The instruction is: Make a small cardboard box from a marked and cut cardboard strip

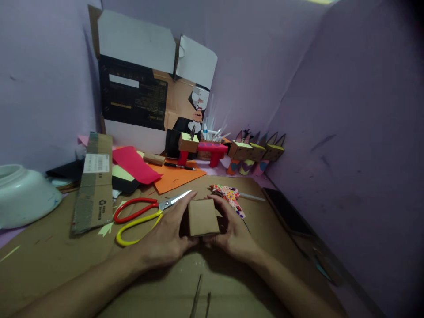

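Observation:
A small brown cardboard box (203, 217) is held between my two hands at the centre of the view. My left hand (168, 232) grips its left side, with the thumb at the lower near edge. On the right side my right hand (233, 229) holds it the same way, fingers curled round the far corner. Just left of my left hand lie scissors (137, 212) with one red and one yellow handle, blades pointing toward the box. A colourfully patterned glue gun (230, 194) rests beyond my right hand.
A folded cardboard piece (94, 190) and a white bowl (26, 194) are at the left. Red paper (135, 164), orange paper (175, 177) and a pen (179, 166) lie behind. Several cardboard animal figures (241, 151) stand at the back. A dark phone-like object (286, 212) lies right.

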The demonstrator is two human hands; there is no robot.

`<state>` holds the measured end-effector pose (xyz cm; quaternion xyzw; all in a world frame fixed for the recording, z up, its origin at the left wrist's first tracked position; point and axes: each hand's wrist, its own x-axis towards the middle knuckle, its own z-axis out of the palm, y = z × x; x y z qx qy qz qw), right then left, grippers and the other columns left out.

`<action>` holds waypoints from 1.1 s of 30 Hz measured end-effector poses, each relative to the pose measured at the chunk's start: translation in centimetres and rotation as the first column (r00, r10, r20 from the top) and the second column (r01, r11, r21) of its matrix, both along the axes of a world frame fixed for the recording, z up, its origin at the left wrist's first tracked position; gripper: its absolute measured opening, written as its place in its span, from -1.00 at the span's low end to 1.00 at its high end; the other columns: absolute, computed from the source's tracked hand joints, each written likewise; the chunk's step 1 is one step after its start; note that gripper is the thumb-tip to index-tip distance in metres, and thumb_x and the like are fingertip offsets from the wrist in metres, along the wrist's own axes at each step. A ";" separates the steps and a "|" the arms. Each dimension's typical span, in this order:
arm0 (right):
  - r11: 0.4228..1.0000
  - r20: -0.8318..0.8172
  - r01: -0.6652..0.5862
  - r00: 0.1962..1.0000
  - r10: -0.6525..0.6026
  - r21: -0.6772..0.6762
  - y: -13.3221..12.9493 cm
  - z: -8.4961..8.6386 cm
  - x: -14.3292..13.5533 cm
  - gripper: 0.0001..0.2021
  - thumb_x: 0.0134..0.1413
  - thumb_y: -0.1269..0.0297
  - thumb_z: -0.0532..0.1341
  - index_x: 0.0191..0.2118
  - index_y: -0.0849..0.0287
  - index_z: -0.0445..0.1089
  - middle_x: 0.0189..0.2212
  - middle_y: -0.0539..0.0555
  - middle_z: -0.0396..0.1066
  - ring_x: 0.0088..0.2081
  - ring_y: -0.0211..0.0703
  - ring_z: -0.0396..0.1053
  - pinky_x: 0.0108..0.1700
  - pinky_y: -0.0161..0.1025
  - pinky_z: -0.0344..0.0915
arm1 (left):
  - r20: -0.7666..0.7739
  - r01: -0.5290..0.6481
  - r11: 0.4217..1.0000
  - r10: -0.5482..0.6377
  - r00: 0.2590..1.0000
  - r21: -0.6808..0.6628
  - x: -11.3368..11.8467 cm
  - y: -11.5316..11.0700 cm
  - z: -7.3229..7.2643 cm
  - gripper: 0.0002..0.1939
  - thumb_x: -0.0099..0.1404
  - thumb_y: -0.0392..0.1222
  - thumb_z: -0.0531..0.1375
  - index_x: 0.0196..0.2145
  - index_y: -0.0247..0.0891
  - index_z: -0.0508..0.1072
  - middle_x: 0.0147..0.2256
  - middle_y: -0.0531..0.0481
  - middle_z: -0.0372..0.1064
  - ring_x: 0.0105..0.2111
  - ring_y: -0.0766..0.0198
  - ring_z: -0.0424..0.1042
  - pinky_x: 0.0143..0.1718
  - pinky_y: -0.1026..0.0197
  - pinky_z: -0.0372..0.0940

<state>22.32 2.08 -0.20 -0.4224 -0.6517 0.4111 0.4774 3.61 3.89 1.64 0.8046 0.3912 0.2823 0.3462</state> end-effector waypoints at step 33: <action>0.715 0.325 -0.103 0.928 -0.181 0.691 -0.4 -0.9 0.8 -0.28 -0.19 0.66 0.12 0.14 0.05 -0.02 0.16 0.21 0.00 0.17 0.06 0.05 0.13 0.09 0.13 | 0.194 0.067 0.944 -0.136 0.972 0.324 -1.5 -1.0 -0.3 -0.60 0.32 -0.19 -0.01 0.12 -0.03 0.15 0.18 -0.01 0.02 0.19 0.14 0.00 0.17 0.09 0.01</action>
